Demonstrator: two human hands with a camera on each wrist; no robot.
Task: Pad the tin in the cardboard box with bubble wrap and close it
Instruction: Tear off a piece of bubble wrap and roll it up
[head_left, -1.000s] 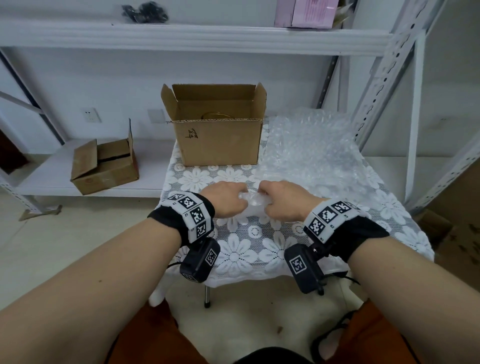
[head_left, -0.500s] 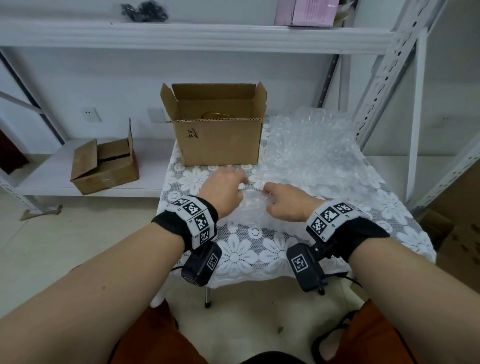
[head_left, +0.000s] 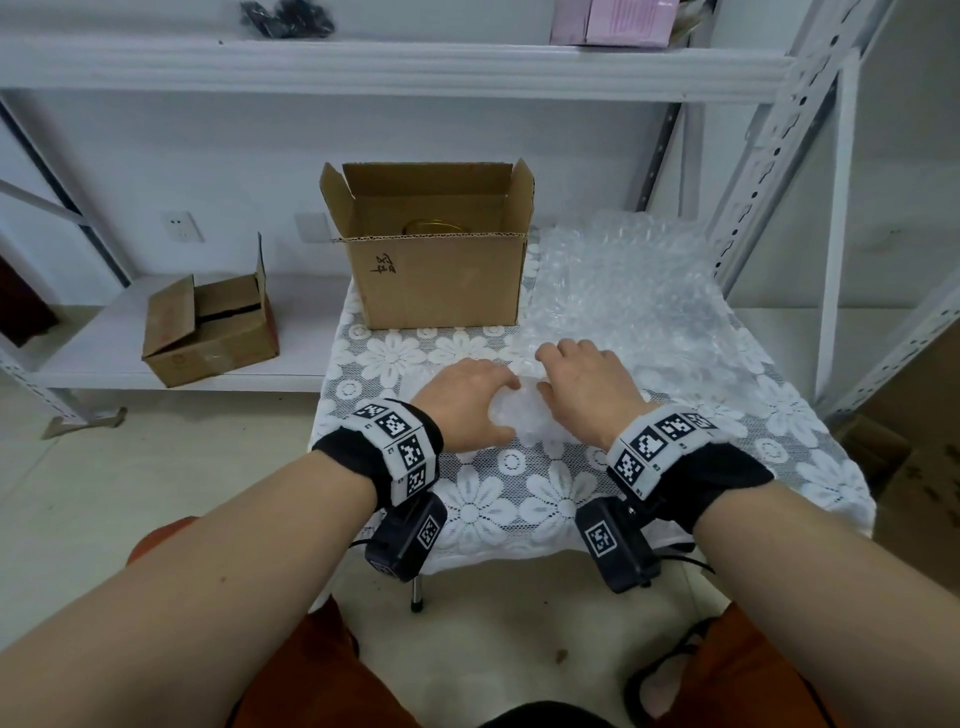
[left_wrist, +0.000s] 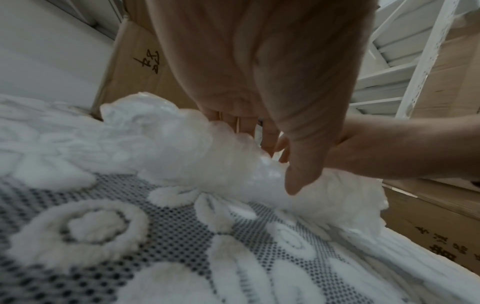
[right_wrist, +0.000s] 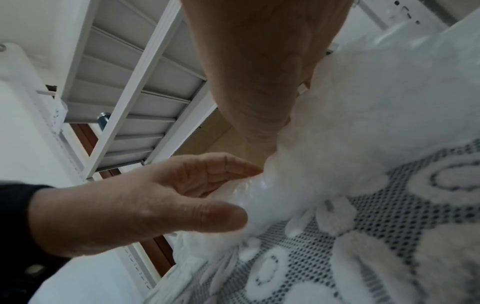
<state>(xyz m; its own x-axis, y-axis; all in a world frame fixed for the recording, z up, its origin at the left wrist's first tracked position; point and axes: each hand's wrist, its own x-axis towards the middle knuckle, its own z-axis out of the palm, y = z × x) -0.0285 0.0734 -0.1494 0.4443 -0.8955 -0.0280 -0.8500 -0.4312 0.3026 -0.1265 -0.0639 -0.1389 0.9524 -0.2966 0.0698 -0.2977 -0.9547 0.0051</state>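
Step in hand looks like rolling or bunching the near edge of the bubble wrap (head_left: 623, 306) into a wad for padding; nothing packed yet; left hand (head_left: 462, 400) curls its fingers and thumb round the left end of the bunched wrap, right hand (head_left: 587, 384) has fingers bent over the right end, thumb tucked against it in the right wrist view, so both grip the same roll; the rest of the sheet lies flat on the lace tablecloth (head_left: 519, 499) to the right of the cardboard box (head_left: 441, 280); box stands open at the far edge, flaps up, gold rim of the tin (head_left: 434, 226) just visible inside; next move, I'd judge: finish the wad, lift it clear, carry it forward over the box wall, press it down beside the tin; flaps close after.
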